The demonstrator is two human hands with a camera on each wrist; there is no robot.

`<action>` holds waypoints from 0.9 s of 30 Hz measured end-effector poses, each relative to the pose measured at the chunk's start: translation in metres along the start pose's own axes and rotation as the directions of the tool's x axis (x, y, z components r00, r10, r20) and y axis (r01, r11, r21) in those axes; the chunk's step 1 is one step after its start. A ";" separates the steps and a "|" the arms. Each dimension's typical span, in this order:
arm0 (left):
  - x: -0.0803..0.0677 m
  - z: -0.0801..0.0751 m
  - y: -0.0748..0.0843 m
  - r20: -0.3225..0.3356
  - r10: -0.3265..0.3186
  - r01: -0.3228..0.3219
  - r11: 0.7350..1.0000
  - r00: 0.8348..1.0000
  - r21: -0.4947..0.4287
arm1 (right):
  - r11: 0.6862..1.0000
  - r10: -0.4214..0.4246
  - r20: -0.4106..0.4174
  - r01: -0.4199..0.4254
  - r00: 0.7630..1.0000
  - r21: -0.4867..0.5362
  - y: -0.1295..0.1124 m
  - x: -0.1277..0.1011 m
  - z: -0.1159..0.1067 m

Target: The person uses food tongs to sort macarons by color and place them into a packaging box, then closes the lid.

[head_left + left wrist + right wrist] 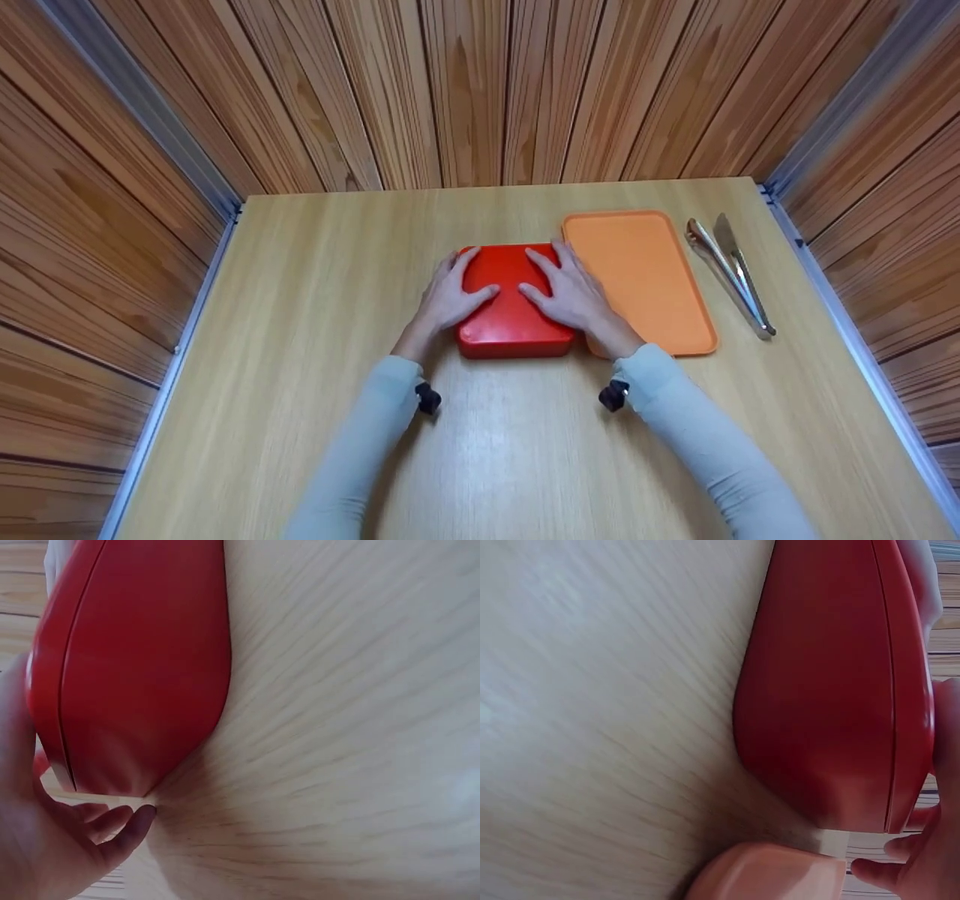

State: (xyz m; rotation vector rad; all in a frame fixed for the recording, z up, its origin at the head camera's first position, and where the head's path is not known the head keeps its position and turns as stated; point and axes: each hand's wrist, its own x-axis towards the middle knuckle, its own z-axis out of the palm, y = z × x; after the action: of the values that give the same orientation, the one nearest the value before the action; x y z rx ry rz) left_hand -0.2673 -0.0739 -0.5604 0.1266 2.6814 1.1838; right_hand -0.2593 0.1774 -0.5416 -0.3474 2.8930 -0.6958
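A red lidded box with rounded corners sits in the middle of the wooden table. My left hand lies flat on its left side, fingers spread over the lid. My right hand lies flat on the lid's right side, fingers straight. The left wrist view shows the red box from the side, with my left hand beside it. In the right wrist view the red box fills the upper right, and my right hand shows at the frame's edge.
An orange tray lies directly right of the box; its corner shows in the right wrist view. Metal tongs rest near the table's right edge. Wooden plank walls enclose the table on three sides.
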 end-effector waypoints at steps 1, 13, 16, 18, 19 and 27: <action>0.002 0.000 0.000 0.001 0.007 -0.007 1.000 1.000 0.001 | 1.000 -0.003 0.000 0.003 1.000 -0.011 0.000 0.001 -0.001; 0.007 0.005 -0.005 -0.028 0.028 -0.028 0.999 0.999 -0.022 | 0.999 -0.004 -0.021 0.003 1.000 -0.033 0.002 0.004 0.007; 0.008 0.005 -0.005 -0.037 0.020 -0.021 0.999 0.999 -0.048 | 0.999 -0.009 -0.012 0.008 1.000 -0.035 0.001 0.005 0.007; 0.008 0.005 -0.005 -0.040 0.010 -0.013 0.998 0.999 -0.067 | 0.999 -0.013 -0.009 0.013 1.000 -0.032 0.001 0.006 0.007; 0.008 0.005 -0.005 -0.043 0.009 -0.012 0.997 0.999 -0.074 | 0.999 -0.013 -0.010 0.013 1.000 -0.030 0.001 0.006 0.007; 0.008 0.008 -0.003 -0.044 -0.002 -0.002 0.997 0.999 -0.078 | 1.000 -0.008 -0.013 0.007 1.000 -0.022 0.005 0.005 0.009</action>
State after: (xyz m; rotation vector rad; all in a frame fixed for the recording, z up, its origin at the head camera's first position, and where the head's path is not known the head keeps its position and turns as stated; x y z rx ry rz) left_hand -0.2729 -0.0686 -0.5689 0.0894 2.6684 1.3042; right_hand -0.2634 0.1761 -0.5526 -0.3578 2.9148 -0.6707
